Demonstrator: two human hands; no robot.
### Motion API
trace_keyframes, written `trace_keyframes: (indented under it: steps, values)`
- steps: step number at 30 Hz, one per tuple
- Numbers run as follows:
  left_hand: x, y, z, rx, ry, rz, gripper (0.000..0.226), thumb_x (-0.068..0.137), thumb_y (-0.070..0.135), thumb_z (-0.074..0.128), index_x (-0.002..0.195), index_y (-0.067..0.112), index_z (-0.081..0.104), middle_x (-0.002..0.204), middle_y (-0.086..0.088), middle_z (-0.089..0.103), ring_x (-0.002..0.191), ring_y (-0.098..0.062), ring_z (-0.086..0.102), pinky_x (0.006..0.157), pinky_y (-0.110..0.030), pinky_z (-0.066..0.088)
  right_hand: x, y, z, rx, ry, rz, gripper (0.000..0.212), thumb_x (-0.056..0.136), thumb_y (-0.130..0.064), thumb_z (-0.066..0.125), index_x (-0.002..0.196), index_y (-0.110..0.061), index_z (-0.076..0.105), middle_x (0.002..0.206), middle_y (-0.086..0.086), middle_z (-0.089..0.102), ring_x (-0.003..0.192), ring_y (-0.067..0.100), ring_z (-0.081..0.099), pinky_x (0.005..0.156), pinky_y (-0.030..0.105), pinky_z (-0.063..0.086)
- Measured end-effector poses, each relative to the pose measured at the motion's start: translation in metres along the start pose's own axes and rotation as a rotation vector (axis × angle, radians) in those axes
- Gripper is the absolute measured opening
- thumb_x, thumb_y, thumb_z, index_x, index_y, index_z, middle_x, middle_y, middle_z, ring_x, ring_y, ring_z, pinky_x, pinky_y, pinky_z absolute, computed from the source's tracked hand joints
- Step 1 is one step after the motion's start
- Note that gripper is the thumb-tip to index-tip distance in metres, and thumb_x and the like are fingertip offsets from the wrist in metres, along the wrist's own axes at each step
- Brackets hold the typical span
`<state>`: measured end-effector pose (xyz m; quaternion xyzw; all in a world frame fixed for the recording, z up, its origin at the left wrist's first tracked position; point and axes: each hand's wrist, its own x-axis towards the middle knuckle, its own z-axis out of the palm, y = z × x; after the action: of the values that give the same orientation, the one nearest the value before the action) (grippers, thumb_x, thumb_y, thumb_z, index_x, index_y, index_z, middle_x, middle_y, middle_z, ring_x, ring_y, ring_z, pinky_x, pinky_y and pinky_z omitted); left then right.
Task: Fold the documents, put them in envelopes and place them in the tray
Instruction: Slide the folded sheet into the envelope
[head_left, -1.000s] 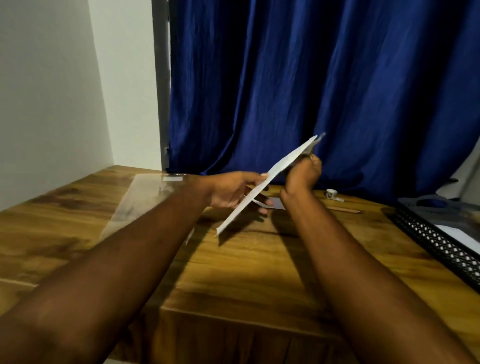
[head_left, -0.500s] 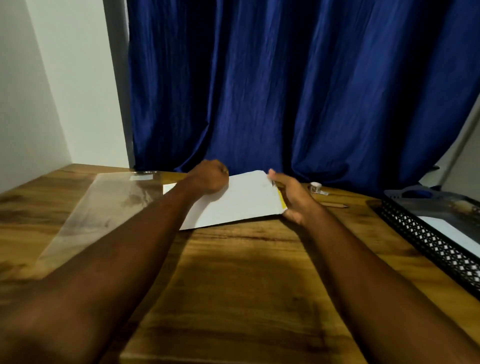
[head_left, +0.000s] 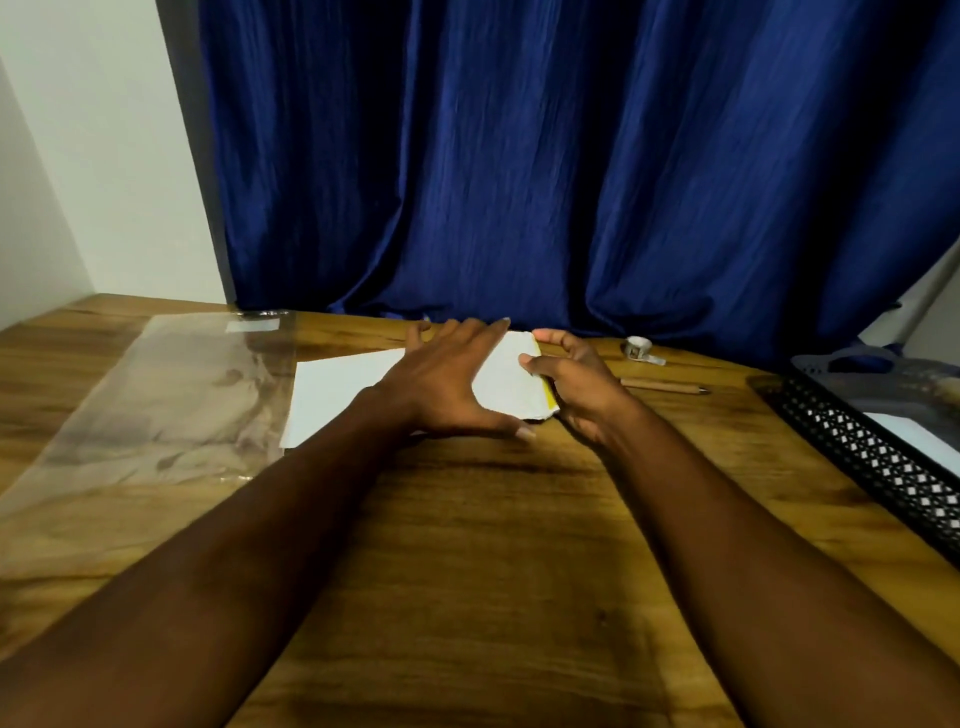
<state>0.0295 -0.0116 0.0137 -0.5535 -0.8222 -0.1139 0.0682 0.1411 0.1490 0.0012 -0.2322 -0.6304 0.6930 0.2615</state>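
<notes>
**Position.** A white paper envelope (head_left: 337, 395) is found lying flat on the brown wooden counter (head_left: 493, 571), toward 12 o'clock, in front of a dark blue curtain (head_left: 519, 156). The left grip (head_left: 447, 379) is spread wide with its fingers straight and is pressed palm-down on the envelope's middle. The right grip (head_left: 576, 384) is curled at the envelope's 3 o'clock end, where a narrow yellow strip (head_left: 548, 395) is exposed. That end is pinched between thumb and fingers. Whether a folded document is already inside cannot be told.

**Risks.** The step in hand is judged to be the closing of the envelope's mouth.
- If the strip is an adhesive liner, which is only presumed, it could be torn short by a hasty pull.
- The paper edge appears ragged at the near corner and could be ripped further.
- Were the left grip's pressure eased, the envelope could be dragged toward 3 o'clock and creased.
- A flap laid askew would be sealed crooked.

**Containers.** A black mesh tray (head_left: 857, 452) is set at 3 o'clock, well apart from the envelope. One flat white item (head_left: 914, 434) is seen in it, and its kind cannot be determined. A clear plastic sleeve (head_left: 171, 405) lies at 9 o'clock, just beside the envelope's left end. Its contents, if any, cannot be made out. A small tape roll (head_left: 638, 347) and a brown pencil (head_left: 660, 385) lie between envelope and tray.
</notes>
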Motion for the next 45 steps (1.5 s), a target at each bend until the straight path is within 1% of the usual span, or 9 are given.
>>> trace_keyframes:
  steps: [5, 7, 9, 13, 19, 23, 30, 35, 45]
  values:
    - [-0.001, -0.006, 0.005, -0.007, -0.056, -0.023, 0.128, 0.072, 0.09, 0.061, 0.165, 0.033, -0.006, 0.174, 0.001, 0.007, 0.159, -0.024, 0.01, 0.126, -0.062, 0.001, 0.002, 0.001, -0.005, 0.063, -0.073, 0.039, 0.038, 0.097, 0.011, 0.055, 0.126, -0.014, 0.062, 0.116, 0.018, 0.07, 0.094, 0.03, 0.066, 0.071, 0.037, 0.059]
    - [-0.003, -0.008, 0.005, -0.012, -0.068, -0.037, 0.127, 0.073, 0.088, 0.061, 0.164, 0.033, -0.008, 0.174, 0.001, 0.004, 0.16, -0.024, 0.007, 0.126, -0.061, 0.002, 0.002, 0.004, -0.006, 0.037, -0.111, 0.051, 0.045, 0.095, 0.013, 0.054, 0.131, -0.014, 0.061, 0.109, 0.02, 0.066, 0.078, 0.025, 0.06, 0.062, 0.034, 0.055]
    - [-0.005, -0.011, 0.004, -0.027, -0.054, -0.035, 0.125, 0.074, 0.086, 0.062, 0.165, 0.033, -0.006, 0.174, 0.001, 0.006, 0.159, -0.024, 0.008, 0.126, -0.06, 0.005, -0.001, 0.004, -0.006, 0.021, -0.147, 0.074, 0.05, 0.095, 0.013, 0.055, 0.139, -0.012, 0.057, 0.108, 0.017, 0.068, 0.076, 0.021, 0.062, 0.056, 0.031, 0.058]
    - [-0.008, -0.018, 0.007, -0.03, -0.029, -0.021, 0.123, 0.072, 0.088, 0.06, 0.165, 0.033, 0.001, 0.171, 0.0, 0.014, 0.157, -0.024, 0.013, 0.125, -0.059, 0.011, -0.007, 0.003, -0.006, 0.004, -0.215, 0.11, 0.047, 0.097, 0.008, 0.063, 0.138, -0.014, 0.057, 0.126, 0.018, 0.073, 0.105, 0.03, 0.074, 0.075, 0.043, 0.066]
    - [-0.009, -0.013, 0.007, 0.018, -0.07, 0.02, 0.118, 0.076, 0.085, 0.061, 0.165, 0.03, 0.007, 0.164, 0.0, 0.022, 0.151, -0.024, 0.02, 0.122, -0.054, 0.013, -0.012, 0.003, -0.007, 0.073, -0.256, 0.134, 0.053, 0.092, 0.003, 0.075, 0.139, -0.014, 0.056, 0.126, 0.017, 0.075, 0.109, 0.029, 0.076, 0.083, 0.045, 0.066]
    - [-0.008, -0.009, 0.007, 0.009, -0.093, 0.028, 0.126, 0.071, 0.091, 0.06, 0.165, 0.033, 0.0, 0.167, 0.001, 0.018, 0.153, -0.024, 0.017, 0.122, -0.056, 0.012, -0.011, 0.004, -0.005, 0.058, -0.267, 0.134, 0.07, 0.084, 0.005, 0.082, 0.145, -0.011, 0.053, 0.127, 0.018, 0.075, 0.113, 0.034, 0.075, 0.099, 0.058, 0.058]
    - [-0.01, -0.012, 0.006, -0.043, -0.064, 0.007, 0.124, 0.074, 0.084, 0.065, 0.164, 0.034, -0.004, 0.17, 0.0, 0.015, 0.156, -0.025, 0.014, 0.124, -0.057, 0.01, -0.009, 0.003, -0.005, 0.133, -0.293, 0.157, 0.05, 0.096, 0.009, 0.064, 0.143, -0.007, 0.055, 0.122, 0.021, 0.075, 0.105, 0.03, 0.077, 0.077, 0.041, 0.067]
    - [-0.01, -0.011, 0.006, -0.042, -0.04, 0.027, 0.124, 0.074, 0.086, 0.063, 0.165, 0.034, -0.005, 0.171, 0.0, 0.016, 0.156, -0.025, 0.014, 0.125, -0.057, 0.01, -0.011, 0.001, -0.004, 0.114, -0.301, 0.177, 0.046, 0.097, 0.013, 0.058, 0.14, -0.004, 0.058, 0.126, 0.023, 0.074, 0.104, 0.031, 0.077, 0.075, 0.04, 0.067]
    - [-0.01, -0.008, 0.004, -0.005, -0.063, 0.052, 0.127, 0.071, 0.083, 0.065, 0.165, 0.03, -0.002, 0.165, -0.002, 0.023, 0.151, -0.024, 0.02, 0.121, -0.054, 0.015, -0.008, 0.0, -0.004, 0.038, -0.259, 0.152, 0.049, 0.095, 0.008, 0.067, 0.141, -0.007, 0.059, 0.123, 0.017, 0.076, 0.111, 0.031, 0.076, 0.081, 0.041, 0.067]
